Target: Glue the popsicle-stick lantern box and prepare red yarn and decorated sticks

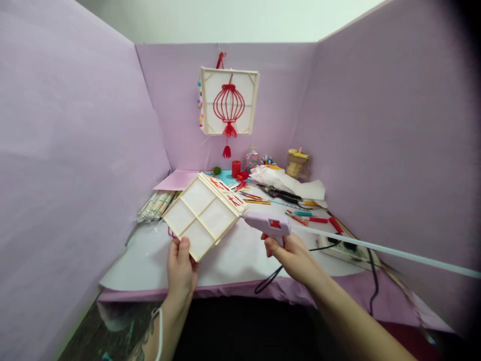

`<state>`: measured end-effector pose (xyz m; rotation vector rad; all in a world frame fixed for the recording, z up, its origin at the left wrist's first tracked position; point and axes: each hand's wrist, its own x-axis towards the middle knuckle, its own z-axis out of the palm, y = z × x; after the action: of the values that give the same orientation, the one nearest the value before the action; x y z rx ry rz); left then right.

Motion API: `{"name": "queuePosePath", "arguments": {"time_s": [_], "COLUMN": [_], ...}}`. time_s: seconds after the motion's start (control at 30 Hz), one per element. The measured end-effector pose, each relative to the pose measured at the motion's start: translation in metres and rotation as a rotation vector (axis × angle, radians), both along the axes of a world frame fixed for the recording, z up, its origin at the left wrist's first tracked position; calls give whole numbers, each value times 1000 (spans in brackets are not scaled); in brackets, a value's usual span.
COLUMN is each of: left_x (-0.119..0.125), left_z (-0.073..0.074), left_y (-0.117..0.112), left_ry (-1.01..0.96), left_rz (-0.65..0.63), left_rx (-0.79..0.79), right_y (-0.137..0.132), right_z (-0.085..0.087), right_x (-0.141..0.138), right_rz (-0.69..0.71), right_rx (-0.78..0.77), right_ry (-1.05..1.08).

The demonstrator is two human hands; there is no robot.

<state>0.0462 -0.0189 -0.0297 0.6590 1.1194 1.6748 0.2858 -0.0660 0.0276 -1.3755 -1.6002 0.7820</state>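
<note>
My left hand (pixel 182 268) grips the lower corner of a box-shaped lantern (pixel 199 220), tilted above the table. Its frame is pale wooden sticks over white panels, with a cross on the face toward me and red shapes on another side. Wrapped round the handle of a lilac glue gun (pixel 267 224) is my right hand (pixel 285 253). The gun's nozzle points left, at or very near the lantern's right corner; whether they touch I cannot tell. A long whitish glue stick (pixel 383 246) sticks out from the back of the gun.
Another lantern (pixel 230 103) with a red lantern design hangs at the back. Bundled sticks (pixel 156 205) lie left. Right are black-handled pliers (pixel 280 194), crumpled white cloth or paper (pixel 289 181) and a power strip (pixel 347 250) with black cords. Lilac walls (pixel 376 125) enclose three sides.
</note>
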Motion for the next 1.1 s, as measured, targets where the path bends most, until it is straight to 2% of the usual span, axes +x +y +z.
{"name": "queuePosePath", "arguments": {"time_s": [0.53, 0.77, 0.9, 1.0, 1.1], "left_x": [0, 0, 0, 0, 1], "left_z": [2, 1, 1, 1, 2], "left_y": [-2, -2, -2, -2, -3], "left_ry": [-3, -20, -17, -18, -30], "left_rz": [-16, -17, -7, -9, -21], "left_rx": [3, -2, -3, -3, -14], "right_y": [-4, -6, -6, -4, 0], "right_z": [2, -1, -6, -12, -14], "right_x": [3, -2, 2, 6, 7], "right_rz": [18, 90, 160, 216, 213], "right_rx": [-23, -65, -106, -147, -162], "right_ry": [-2, 36, 140, 301, 457]}}
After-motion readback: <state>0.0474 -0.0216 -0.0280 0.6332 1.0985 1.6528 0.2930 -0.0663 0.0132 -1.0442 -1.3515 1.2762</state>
